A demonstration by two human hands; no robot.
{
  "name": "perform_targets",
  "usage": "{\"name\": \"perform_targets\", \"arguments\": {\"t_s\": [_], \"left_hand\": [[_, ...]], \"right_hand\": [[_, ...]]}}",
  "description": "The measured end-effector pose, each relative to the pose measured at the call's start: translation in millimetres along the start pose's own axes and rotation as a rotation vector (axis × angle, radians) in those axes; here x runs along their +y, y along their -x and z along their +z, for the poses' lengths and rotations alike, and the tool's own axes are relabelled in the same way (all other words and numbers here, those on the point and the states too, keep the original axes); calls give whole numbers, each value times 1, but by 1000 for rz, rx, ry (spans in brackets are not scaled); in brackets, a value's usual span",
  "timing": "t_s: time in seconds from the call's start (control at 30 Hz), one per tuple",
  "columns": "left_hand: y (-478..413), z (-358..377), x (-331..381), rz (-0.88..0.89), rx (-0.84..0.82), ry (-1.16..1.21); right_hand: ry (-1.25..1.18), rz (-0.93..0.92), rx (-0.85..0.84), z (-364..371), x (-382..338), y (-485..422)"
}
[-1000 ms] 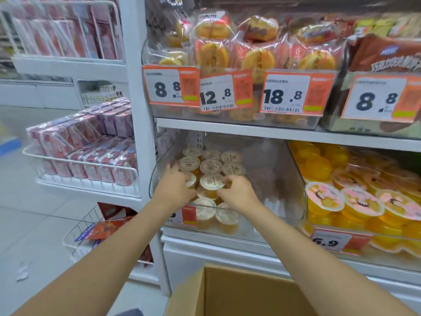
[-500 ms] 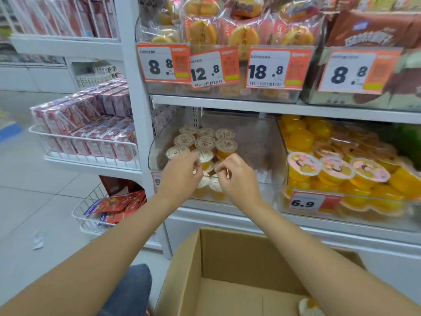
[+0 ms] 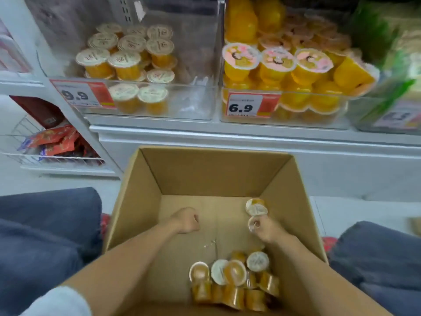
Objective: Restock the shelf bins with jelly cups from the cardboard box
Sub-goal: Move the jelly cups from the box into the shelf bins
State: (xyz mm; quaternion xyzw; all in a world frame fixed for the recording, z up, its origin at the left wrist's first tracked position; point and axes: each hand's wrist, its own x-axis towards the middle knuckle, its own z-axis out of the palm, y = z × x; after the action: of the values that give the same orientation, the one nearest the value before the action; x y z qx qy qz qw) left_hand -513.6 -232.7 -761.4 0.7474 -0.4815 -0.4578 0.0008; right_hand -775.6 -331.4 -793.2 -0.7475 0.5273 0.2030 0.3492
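Both my hands are down inside the open cardboard box. My left hand is curled into a fist over the bare box floor and holds nothing. My right hand is closed on a small orange jelly cup, and a second cup lies just beyond it. A pile of jelly cups sits at the near side of the box. On the shelf above, the clear left bin holds stacked cream-lidded jelly cups on its left half.
A second clear bin to the right is full of larger orange jelly cups with pink lids. Price tags read 9.9 and 6.9. A wire basket with red packets sits low at left. My knees flank the box.
My hands left the jelly cups in the shelf bin and came down into the box. The view tilted down with them. My right hand has closed on a cup.
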Motion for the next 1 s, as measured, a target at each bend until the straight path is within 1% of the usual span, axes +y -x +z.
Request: {"name": "perform_targets", "arguments": {"t_s": [0.07,0.13,0.2,0.27,0.3,0.37,0.5,0.53,0.63,0.73,0.83,0.93,1.0], "left_hand": [[-10,37,-9,-50,-109,27],[-18,71,-13,-81,-185,59],[-21,100,-10,-111,-260,57],[-25,127,-6,-108,-316,10],[-25,139,-4,-112,-318,5],[-26,157,-4,-140,-274,11],[-30,163,0,-217,-67,48],[-31,161,1,-217,-50,34],[-35,150,-1,-197,-105,21],[-38,130,-2,-141,-53,72],[-33,99,-2,-117,50,188],[-28,57,-3,-100,185,396],[-16,19,4,-70,231,563]], "right_hand": [[3,107,-167,39,43,-20],[38,147,-311,54,42,-10],[111,126,-326,56,26,6],[108,110,-281,63,23,6],[97,105,-246,68,25,5],[75,117,-205,73,27,3],[-21,148,-155,74,30,4],[-47,161,-135,74,30,5],[-97,183,-55,72,29,9],[-183,153,30,64,20,12],[-322,114,142,46,-2,12],[-514,48,278,17,-37,15],[-617,-50,331,-10,-66,22]]}}
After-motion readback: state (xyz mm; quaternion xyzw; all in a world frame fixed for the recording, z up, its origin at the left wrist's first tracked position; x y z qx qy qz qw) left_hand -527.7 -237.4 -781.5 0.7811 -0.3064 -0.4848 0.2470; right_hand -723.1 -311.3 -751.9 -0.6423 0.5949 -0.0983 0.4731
